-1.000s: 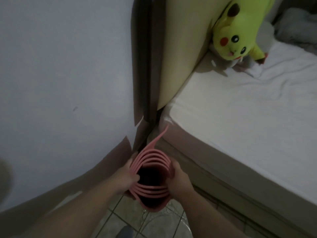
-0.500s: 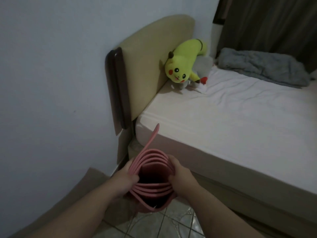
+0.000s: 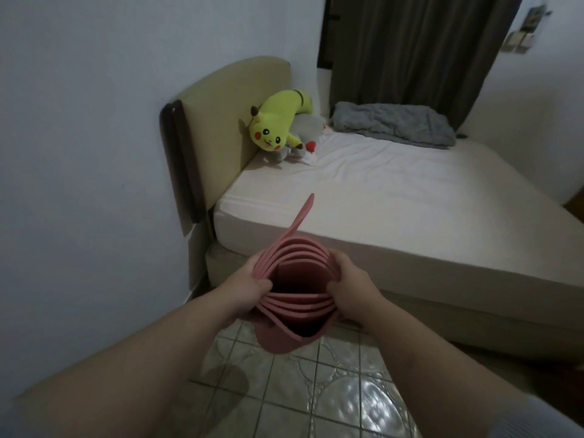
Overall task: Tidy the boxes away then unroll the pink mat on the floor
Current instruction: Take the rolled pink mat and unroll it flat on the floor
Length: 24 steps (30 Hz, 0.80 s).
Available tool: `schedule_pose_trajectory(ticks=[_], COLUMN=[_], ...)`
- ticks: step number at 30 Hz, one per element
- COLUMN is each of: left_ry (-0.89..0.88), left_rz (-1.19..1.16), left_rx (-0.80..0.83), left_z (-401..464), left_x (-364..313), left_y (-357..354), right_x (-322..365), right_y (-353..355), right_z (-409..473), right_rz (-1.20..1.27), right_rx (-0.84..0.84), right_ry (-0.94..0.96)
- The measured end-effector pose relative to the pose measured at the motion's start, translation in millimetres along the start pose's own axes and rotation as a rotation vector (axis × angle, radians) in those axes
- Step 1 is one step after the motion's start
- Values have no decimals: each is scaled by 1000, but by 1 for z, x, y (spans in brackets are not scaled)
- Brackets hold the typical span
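While you hold the rolled pink mat [image 3: 297, 298] upright over the near floor [image 3: 316, 390], left hand [image 3: 249, 287] and right hand [image 3: 350, 282] clamping its sides, you're at the unrolling step; next, lower it flat.

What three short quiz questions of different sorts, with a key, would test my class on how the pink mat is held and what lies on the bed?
1. True or false: the pink mat lies flat on the tiled floor.
2. Which hand grips the mat? A) only the left hand B) only the right hand C) both
3. Fill in: the yellow plush toy leans against the ____ of the bed.

Key
1. False: it is rolled up loosely and held above the floor, open end toward the camera, one loose edge sticking up.
2. C: one hand on each side of the roll.
3. Headboard; a grey blanket lies further back.
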<state>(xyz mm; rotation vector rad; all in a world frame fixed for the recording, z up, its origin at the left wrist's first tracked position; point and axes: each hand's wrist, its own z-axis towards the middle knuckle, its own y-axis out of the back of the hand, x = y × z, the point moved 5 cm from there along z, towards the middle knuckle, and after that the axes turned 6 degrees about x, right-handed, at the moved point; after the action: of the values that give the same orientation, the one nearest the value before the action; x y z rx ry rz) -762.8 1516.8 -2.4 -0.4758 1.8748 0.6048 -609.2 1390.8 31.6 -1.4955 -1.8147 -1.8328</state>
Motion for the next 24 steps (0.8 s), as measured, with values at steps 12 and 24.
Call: schedule_pose_trajectory(ticks=[12,24], left_ry=[51,-20], left_rz=[-22,-2], left_rx=[99,207], left_z=[-134,-233], left_x=[-22,-47], left_y=[-182,-392], right_x=[-110,-237], right_y=[79,181], right_z=[-188,-371], right_rz=[51,21], right_rx=[-50,-158], right_ry=[-17,-43])
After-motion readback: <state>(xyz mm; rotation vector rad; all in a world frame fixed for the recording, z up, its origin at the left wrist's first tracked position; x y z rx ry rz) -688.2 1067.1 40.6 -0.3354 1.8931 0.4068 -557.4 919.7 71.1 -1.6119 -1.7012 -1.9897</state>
